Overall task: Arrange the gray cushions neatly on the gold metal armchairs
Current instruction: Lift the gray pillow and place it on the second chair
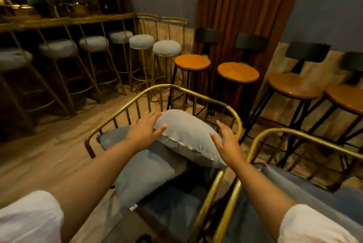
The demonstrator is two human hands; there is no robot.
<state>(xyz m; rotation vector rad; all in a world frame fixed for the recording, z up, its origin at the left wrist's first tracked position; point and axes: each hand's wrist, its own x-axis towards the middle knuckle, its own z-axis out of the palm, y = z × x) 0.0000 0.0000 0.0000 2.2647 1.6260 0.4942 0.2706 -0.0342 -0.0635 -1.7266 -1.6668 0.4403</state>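
Observation:
A gold metal armchair (161, 88) with a barred back stands in front of me. A light gray cushion (186, 134) lies tilted against its back and right arm. My left hand (144, 131) rests flat on the cushion's left end, fingers spread. My right hand (225, 140) is open at the cushion's right end, touching or just off it. A second, bluish gray cushion (145, 176) lies lower on the darker seat pad (114, 136), hanging over the seat's front. A second gold armchair (306, 138) with a gray seat pad stands at the right.
Gold bar stools with round gray seats (167, 47) line a counter at the left and back. Black-legged stools with wooden seats (238, 72) stand behind the armchairs along a brown curtain and wall. Wooden floor lies open at the left.

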